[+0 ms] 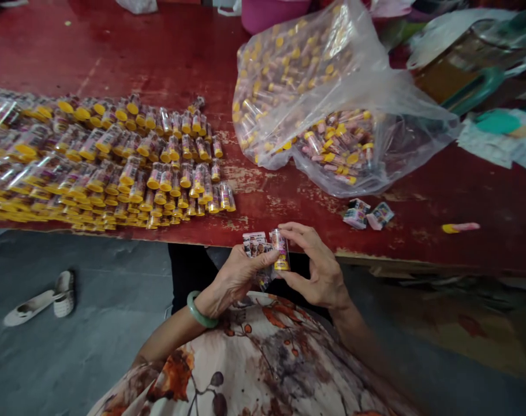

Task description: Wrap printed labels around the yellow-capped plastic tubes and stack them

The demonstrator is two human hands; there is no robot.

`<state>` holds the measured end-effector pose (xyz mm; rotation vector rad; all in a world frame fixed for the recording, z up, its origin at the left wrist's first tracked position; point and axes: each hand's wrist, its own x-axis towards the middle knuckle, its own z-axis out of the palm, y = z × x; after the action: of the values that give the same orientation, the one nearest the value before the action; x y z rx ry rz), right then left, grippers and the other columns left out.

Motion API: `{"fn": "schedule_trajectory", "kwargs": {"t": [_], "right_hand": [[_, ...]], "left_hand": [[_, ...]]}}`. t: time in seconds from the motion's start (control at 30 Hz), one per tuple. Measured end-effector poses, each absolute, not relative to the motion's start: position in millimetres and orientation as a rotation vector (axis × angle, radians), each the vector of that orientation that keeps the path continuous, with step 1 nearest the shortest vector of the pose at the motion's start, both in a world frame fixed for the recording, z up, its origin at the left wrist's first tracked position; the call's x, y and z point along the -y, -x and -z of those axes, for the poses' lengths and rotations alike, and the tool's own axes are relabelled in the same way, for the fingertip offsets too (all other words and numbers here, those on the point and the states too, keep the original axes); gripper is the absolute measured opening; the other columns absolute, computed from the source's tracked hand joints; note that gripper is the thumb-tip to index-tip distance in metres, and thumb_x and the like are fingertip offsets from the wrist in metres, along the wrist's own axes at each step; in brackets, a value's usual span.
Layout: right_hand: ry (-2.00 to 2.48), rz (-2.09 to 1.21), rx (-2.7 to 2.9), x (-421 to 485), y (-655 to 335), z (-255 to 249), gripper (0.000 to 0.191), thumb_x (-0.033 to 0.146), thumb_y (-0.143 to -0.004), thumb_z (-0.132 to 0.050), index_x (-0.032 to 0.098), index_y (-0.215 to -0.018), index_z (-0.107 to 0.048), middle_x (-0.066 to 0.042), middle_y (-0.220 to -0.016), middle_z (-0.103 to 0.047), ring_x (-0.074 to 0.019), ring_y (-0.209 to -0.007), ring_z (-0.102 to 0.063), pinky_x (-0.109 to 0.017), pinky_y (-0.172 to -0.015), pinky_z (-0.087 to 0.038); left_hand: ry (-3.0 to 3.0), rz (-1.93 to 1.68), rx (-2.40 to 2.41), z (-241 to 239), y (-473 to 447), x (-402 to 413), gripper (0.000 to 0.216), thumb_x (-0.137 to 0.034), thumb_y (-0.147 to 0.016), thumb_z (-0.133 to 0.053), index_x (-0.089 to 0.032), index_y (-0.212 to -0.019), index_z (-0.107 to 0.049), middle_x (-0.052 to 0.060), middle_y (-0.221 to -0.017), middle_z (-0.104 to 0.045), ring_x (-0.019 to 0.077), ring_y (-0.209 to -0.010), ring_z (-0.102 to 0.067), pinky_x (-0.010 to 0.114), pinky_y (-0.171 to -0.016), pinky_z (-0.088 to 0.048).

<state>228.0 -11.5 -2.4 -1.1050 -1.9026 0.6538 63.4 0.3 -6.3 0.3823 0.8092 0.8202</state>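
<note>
Close to the table's front edge, my left hand (241, 270) is closed around a small stack of printed packets (254, 245), its thumb pressing against a small clear tube (282, 251) with a yellow end. My right hand (317, 263) grips the same tube between fingers at the top and thumb at the bottom. The tube stands about upright between both hands, with a printed insert showing inside. Two small printed packets, a left one (357, 214) and a right one (380, 215), lie on the table beyond my right hand. The lower part of the stack is partly hidden.
Rows of stacked yellow-ended tubes (115, 167) cover the left of the red table (167, 63). A clear plastic bag (401, 115) spills pink sticks with yellow caps (338, 144). One loose pink stick (461, 227) lies right, below a handled jug (462, 63). Shoes (46, 300) are on the floor.
</note>
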Motion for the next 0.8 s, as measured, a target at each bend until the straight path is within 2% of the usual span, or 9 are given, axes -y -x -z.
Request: {"fn": "schedule_trajectory", "kwargs": {"t": [0.2,0.3,0.4,0.5,0.63,0.73,0.8], "right_hand": [[0.993,-0.789,1.845,-18,-212,5,0.066,0.018,-0.069,-0.07,0.025,-0.131,-0.05,-0.01,-0.129,-0.051,-0.0291,-0.121,-0.048,-0.045,-0.099,-0.044],[0.959,-0.805,1.846,-55,-203,7,0.063,0.023,-0.068,-0.072,0.024,-0.128,-0.052,-0.009,-0.126,-0.054,-0.0258,-0.113,-0.053,-0.041,-0.094,-0.047],[0.989,-0.743,1.876,-115,-188,12,0.06,0.023,-0.067,-0.071,0.02,-0.124,-0.055,-0.009,-0.122,-0.057,-0.0227,-0.103,-0.058,-0.039,-0.091,-0.049],[1.036,-0.626,1.96,-177,-157,19,0.062,0.015,-0.06,-0.071,0.011,-0.121,-0.057,-0.013,-0.121,-0.059,-0.0237,-0.108,-0.057,-0.038,-0.095,-0.047],[1.126,-0.488,2.143,-228,-114,24,0.062,0.006,-0.06,-0.067,0.003,-0.12,-0.056,-0.016,-0.121,-0.061,-0.0214,-0.115,-0.055,-0.033,-0.104,-0.042],[1.142,-0.455,2.18,-231,-114,20,0.063,0.004,-0.061,-0.068,0.003,-0.122,-0.056,-0.013,-0.125,-0.06,-0.0182,-0.118,-0.054,-0.027,-0.106,-0.039],[1.17,-0.423,2.152,-212,-133,15,0.058,0.007,-0.063,-0.069,0.007,-0.12,-0.058,-0.011,-0.125,-0.06,-0.0185,-0.119,-0.052,-0.03,-0.107,-0.039]], "left_hand": [[-0.324,-0.906,-0.845,12,-45,-9,0.033,-0.037,-0.066,-0.081,-0.011,-0.081,-0.068,0.003,-0.068,-0.066,0.0114,-0.055,-0.059,0.025,-0.058,-0.05],[-0.251,-0.96,-0.864,15,-35,-14,0.033,-0.038,-0.069,-0.079,-0.009,-0.082,-0.068,0.006,-0.071,-0.069,0.0151,-0.059,-0.065,0.027,-0.06,-0.054],[-0.161,-1.034,-0.875,16,-26,-16,0.027,-0.025,-0.07,-0.078,-0.008,-0.089,-0.069,0.01,-0.081,-0.072,0.0193,-0.071,-0.07,0.03,-0.07,-0.058],[-0.102,-1.043,-0.866,14,-19,-13,0.026,-0.007,-0.067,-0.075,-0.006,-0.092,-0.069,0.014,-0.091,-0.073,0.0236,-0.082,-0.071,0.034,-0.08,-0.058],[-0.046,-1.01,-0.855,9,-12,-12,0.028,-0.001,-0.068,-0.072,-0.006,-0.096,-0.069,0.016,-0.097,-0.073,0.0259,-0.089,-0.071,0.039,-0.089,-0.056],[-0.046,-1.02,-0.873,7,-10,-15,0.029,-0.007,-0.071,-0.074,-0.007,-0.099,-0.068,0.016,-0.097,-0.073,0.0249,-0.087,-0.071,0.036,-0.085,-0.057],[-0.059,-1.012,-0.894,7,-13,-19,0.029,-0.011,-0.071,-0.076,-0.008,-0.099,-0.068,0.013,-0.091,-0.073,0.0221,-0.08,-0.071,0.032,-0.075,-0.06]]}}
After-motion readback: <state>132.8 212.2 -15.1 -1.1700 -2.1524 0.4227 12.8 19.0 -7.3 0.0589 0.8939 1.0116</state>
